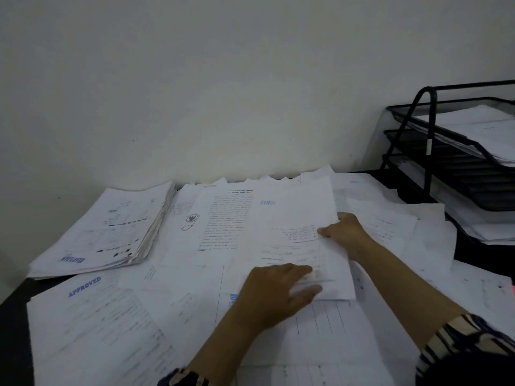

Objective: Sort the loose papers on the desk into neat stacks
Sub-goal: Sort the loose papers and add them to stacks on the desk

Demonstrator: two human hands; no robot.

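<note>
Fingers of the right hand (344, 232) curled over the right edge of a thin bundle of printed sheets (301, 240), thumb on top pointing left, the other fingertips hidden under the paper; holding this bundle, slightly lifted at that side. Fingers of the left hand (274, 291) stretched forward and a little spread, resting flat on the near lower part of the same bundle, fingertips blurred, pinching nothing as far as visible. Both forearms bare, with a striped sleeve (471, 344) at the right elbow.

Under the fingers and all around them: loose papers (334, 330) overlapping without order, covering almost all of the dark desk (11, 316). Just left of the left fingers, a page with dense typed text (227, 218), and beside it a sheet with a round emblem (192, 218). Beyond the fingertips of both hands, a sheet with a blue stamp, letters reversed (267, 202). Far to the left of the fingers, a thick stack (106, 229) lying askew by the wall (223, 79), marked with an upside-down blue stamp at its near corner. Nearer to the body and left of the left fingers, a page stamped "APPROVED" in blue (84, 286). To the right of the right fingers, more loose sheets, then well apart a black mesh tray rack (429, 151) with several tiers, papers lying in its trays.
</note>
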